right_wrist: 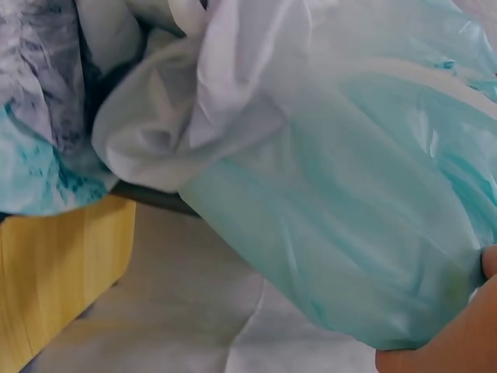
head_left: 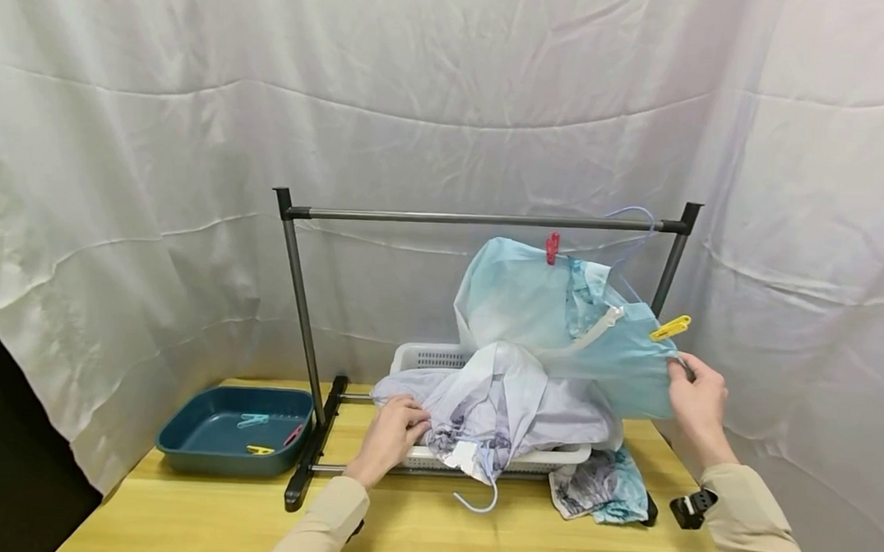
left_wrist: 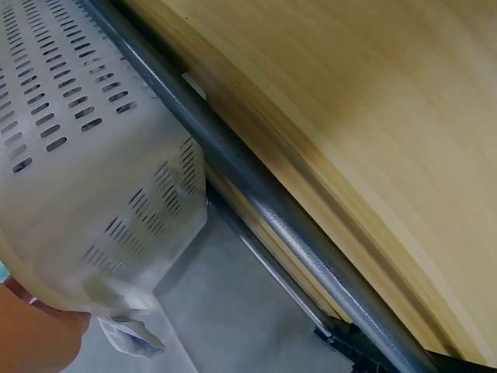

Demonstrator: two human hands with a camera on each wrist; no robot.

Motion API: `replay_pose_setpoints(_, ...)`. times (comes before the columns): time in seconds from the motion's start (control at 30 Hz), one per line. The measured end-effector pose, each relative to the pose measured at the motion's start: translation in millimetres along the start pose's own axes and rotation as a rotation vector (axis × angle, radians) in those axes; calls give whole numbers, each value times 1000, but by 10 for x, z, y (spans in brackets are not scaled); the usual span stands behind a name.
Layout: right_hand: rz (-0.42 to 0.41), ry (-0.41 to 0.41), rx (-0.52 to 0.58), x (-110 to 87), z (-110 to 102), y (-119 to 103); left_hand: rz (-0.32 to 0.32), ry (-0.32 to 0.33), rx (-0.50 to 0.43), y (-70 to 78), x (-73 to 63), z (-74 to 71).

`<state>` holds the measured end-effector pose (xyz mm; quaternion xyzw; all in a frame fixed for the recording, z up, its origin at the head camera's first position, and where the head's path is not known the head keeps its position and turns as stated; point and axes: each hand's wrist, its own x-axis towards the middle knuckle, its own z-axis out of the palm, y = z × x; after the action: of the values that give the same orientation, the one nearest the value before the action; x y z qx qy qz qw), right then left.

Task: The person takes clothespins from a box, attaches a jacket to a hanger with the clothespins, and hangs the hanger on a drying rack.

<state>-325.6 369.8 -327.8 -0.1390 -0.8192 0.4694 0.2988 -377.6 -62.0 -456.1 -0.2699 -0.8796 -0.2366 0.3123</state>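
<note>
A light-blue garment [head_left: 515, 296] with a white zip is on a pale-blue hanger [head_left: 641, 211], whose hook is over the rack bar. A red clothespin [head_left: 552, 248] and a yellow clothespin [head_left: 670, 328] are clipped along its upper edge. My right hand [head_left: 699, 398] pinches the garment's right edge, below the yellow clothespin, and draws the cloth outward. Heaped in a white perforated basket [head_left: 419, 357] is a lavender garment [head_left: 562, 409] with a hanger hook [head_left: 480, 504] sticking out in front. My left hand [head_left: 393, 433] touches its left side at the basket's rim; whether it grips cannot be told.
The dark metal rack [head_left: 452, 219] stands over the basket on a wooden table [head_left: 216, 521]. Left of it, a teal basin [head_left: 190, 454] holds several clothespins. A patterned cloth [head_left: 603, 487] hangs out at the basket's front right. Grey curtains [head_left: 421, 86] surround the table.
</note>
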Motion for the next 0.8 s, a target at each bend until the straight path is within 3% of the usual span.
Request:
replay_pose_setpoints(0.37,79,83,-28,132,-203,133,2,8,-20,8,-14,21)
replay_pose_setpoints(0.6,141,120,-21,252,-201,201,-20,9,-30,-26,10,13)
replay_pose_setpoints(0.8,166,139,-8,304,-208,243,7,16,-38,-40,36,24)
